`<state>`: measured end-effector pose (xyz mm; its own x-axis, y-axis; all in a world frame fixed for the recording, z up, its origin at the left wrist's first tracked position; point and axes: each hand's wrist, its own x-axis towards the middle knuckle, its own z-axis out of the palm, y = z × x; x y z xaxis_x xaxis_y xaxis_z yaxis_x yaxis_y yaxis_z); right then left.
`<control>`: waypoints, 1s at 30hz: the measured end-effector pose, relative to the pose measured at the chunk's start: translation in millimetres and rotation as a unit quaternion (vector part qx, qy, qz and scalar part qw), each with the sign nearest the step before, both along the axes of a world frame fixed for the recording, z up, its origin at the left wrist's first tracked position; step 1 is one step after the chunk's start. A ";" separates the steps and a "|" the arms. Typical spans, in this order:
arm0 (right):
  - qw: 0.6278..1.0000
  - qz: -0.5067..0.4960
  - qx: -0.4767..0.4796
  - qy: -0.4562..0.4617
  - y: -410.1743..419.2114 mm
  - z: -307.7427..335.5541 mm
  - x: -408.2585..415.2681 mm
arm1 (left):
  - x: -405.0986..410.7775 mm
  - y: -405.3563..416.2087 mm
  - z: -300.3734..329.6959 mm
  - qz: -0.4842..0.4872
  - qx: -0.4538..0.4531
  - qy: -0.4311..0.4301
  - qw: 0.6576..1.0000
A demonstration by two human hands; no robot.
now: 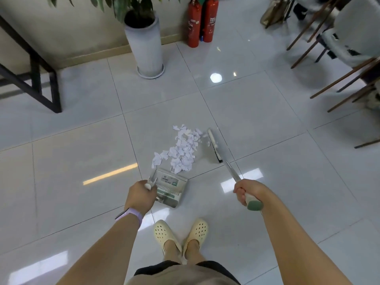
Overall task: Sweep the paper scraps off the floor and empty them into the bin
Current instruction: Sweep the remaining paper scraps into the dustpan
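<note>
While wide glossy pale-grey square tiles of the floor (257, 112) mirror the ceiling lights, the room's edge shows a beige wall with a black metal table frame (37, 79) at left. Slim brown-legged chairs with pale fuzzy seats (339, 48) crowd the right side. A tall white ribbed cylindrical planter (146, 46) holds a leafy green plant near the wall, and just beside it to the right stand two red metal fire extinguishers (202, 21).

Lower down, a boxy silver metal dustpan (172, 188) with a green-and-white label sits on the tiles, its mouth touching the near end of a ragged heap of torn white paper scraps (184, 150). That heap stretches away from the person, and along its right side lies the long narrow broom head (214, 146), pale on top with dark bristles, on a shiny metal shaft.

Curled tightly, the left hand (140, 197) grips the dustpan's upright handle; a lilac band circles that wrist. Fingers of the right hand (247, 191) wrap round the broom's cream grip just above its sage-green end cap. Cream perforated clogs (181, 233) stand between the arms.
</note>
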<state>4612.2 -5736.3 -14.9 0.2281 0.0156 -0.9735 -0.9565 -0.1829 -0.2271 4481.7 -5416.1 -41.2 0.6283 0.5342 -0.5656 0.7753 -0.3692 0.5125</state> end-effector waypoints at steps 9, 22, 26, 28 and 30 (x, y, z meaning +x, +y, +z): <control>0.996 0.043 -0.036 -0.072 54.2 -24.4 71.1 | 1.3 5.7 -10.3 -0.018 -0.011 0.021 1.000; 0.971 0.178 -0.131 -0.089 104.4 -30.8 144.8 | -15.3 16.2 -14.8 0.061 -0.014 0.033 0.997; 0.936 0.296 -0.173 -0.079 113.1 -43.0 148.0 | -3.6 15.5 -23.4 0.064 -0.025 0.042 0.997; 0.911 0.368 -0.177 -0.056 119.5 -48.5 137.0 | 0.1 16.7 -26.4 0.064 -0.020 0.047 0.997; 0.889 0.420 -0.174 -0.049 125.2 -54.4 121.0 | 1.0 20.4 -31.5 0.060 -0.021 0.034 0.997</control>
